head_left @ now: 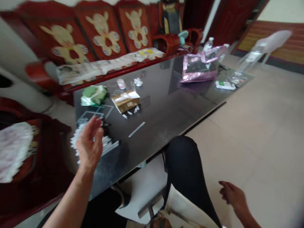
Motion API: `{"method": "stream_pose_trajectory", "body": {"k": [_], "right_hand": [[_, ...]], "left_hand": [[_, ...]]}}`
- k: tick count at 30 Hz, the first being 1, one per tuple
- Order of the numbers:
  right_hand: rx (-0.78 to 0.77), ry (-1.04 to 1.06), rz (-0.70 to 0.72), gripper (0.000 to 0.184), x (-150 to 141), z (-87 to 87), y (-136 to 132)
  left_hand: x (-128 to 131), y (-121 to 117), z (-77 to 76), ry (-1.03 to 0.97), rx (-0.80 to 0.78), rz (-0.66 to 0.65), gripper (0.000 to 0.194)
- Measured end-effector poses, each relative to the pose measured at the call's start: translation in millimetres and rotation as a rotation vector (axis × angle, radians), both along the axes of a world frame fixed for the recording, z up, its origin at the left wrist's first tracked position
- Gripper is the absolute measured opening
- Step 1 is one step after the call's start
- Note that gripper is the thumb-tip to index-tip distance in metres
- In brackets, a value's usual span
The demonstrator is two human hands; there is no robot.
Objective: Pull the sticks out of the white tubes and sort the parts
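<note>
My left hand (90, 144) hovers over a pile of thin white pen-like sticks (110, 146) at the near left end of the dark table, thumb and fingers apart, and I see nothing between them. The hand hides part of the pile. A single white pen-like stick (136, 129) lies apart on the tabletop. Beyond it sits a brown cardboard box (128, 103) with small white pieces (129, 112) beside it. My right hand (232, 194) hangs over the floor at my right, fingers loosely bent and apart, with no object visible in it.
A green-and-white plastic packet (94, 95), a crumpled white tissue (138, 82) and a small pink-and-white item (121, 84) lie on the table (161, 104). A pink clear bag (199, 68) and bottles stand at its far end. My knee (184, 155) is beside the table edge.
</note>
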State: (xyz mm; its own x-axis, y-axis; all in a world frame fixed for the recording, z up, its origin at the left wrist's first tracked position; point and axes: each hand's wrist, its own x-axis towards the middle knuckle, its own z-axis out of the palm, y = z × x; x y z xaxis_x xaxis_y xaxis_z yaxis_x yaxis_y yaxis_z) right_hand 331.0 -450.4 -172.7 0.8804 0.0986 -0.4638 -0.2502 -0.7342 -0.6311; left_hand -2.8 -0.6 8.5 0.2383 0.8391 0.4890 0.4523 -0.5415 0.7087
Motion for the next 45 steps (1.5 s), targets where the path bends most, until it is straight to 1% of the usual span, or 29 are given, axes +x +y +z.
{"method": "stream_pose_trajectory", "body": {"k": [1,2,4,6,7,8,9,11,13,14,15,16,17,18,19,21,24,27,30,36,41,43,45], "right_hand": [[0.080,-0.031,0.055,0.035,16,16.5,31],[0.172,-0.107,0.093,0.036,28,37.0,64],[0.368,-0.247,0.254,0.038,36,85.1,131],[0.515,-0.339,0.389,0.039,22,132.3,194],[0.563,-0.355,0.460,0.041,9,151.9,222],[0.603,-0.333,0.558,0.040,-5,167.9,249],[0.661,-0.304,0.652,0.040,-21,179.8,274],[0.707,-0.235,0.862,0.040,-51,193.0,319],[0.649,-0.205,1.091,0.040,-76,195.3,359],[0.601,-0.236,1.195,0.038,-86,193.6,378],[0.556,-0.293,1.315,0.035,-95,190.3,395],[0.503,-0.399,1.403,0.030,-101,185.7,410],[0.416,-0.515,1.474,0.024,-106,180.0,424],[0.312,-0.620,1.513,0.021,-109,173.3,435],[0.207,-0.695,1.518,0.019,-111,166.1,444],[0.074,-0.783,1.501,0.022,-109,151.5,455],[-0.012,-0.806,1.551,0.026,-102,135.2,458],[-0.012,-0.802,1.615,0.028,-96,130.1,456],[-0.014,-0.804,1.650,0.026,-94,131.5,455],[-0.030,-0.861,1.747,0.018,-100,131.7,459],[-0.032,-0.945,1.778,0.020,-115,129.1,460],[-0.006,-0.960,1.788,0.020,-124,126.9,459],[0.029,-0.967,1.792,0.019,-133,124.6,458]], "left_hand": [[-6,0,6.6,-0.018,0.003,0.037,0.047],[-13,0,11.2,-0.040,0.017,0.079,0.045],[-29,3,14.1,-0.079,0.027,0.136,0.045],[-43,10,10.1,-0.119,0.025,0.165,0.044],[-49,15,6.3,-0.132,0.023,0.174,0.044],[-54,19,1.7,-0.145,0.016,0.186,0.043],[-58,24,-3.2,-0.159,0.013,0.204,0.043],[-64,33,-12.7,-0.168,0.004,0.222,0.041],[-69,40,-19.9,-0.180,-0.002,0.233,0.040],[-71,43,-22.6,-0.186,-0.002,0.242,0.039],[-73,45,-24.7,-0.192,-0.001,0.253,0.039],[-74,47,-26.5,-0.195,-0.001,0.266,0.039],[-74,47,-28.4,-0.195,-0.003,0.274,0.038],[-73,47,-30.3,-0.191,-0.007,0.277,0.038],[-70,46,-32.5,-0.181,-0.012,0.271,0.037],[-62,41,-37.3,-0.142,-0.013,0.231,0.036],[-46,31,-43.4,-0.030,-0.002,0.108,0.038],[-35,20,-45.3,0.077,0.004,0.008,0.039],[-32,17,-44.8,0.166,-0.024,-0.026,0.036],[-37,25,-47.9,0.257,-0.068,0.019,0.029],[-42,30,-51.8,0.304,-0.088,0.059,0.024],[-41,29,-53.8,0.335,-0.101,0.040,0.023],[-39,25,-55.3,0.390,-0.126,-0.005,0.020]]}}
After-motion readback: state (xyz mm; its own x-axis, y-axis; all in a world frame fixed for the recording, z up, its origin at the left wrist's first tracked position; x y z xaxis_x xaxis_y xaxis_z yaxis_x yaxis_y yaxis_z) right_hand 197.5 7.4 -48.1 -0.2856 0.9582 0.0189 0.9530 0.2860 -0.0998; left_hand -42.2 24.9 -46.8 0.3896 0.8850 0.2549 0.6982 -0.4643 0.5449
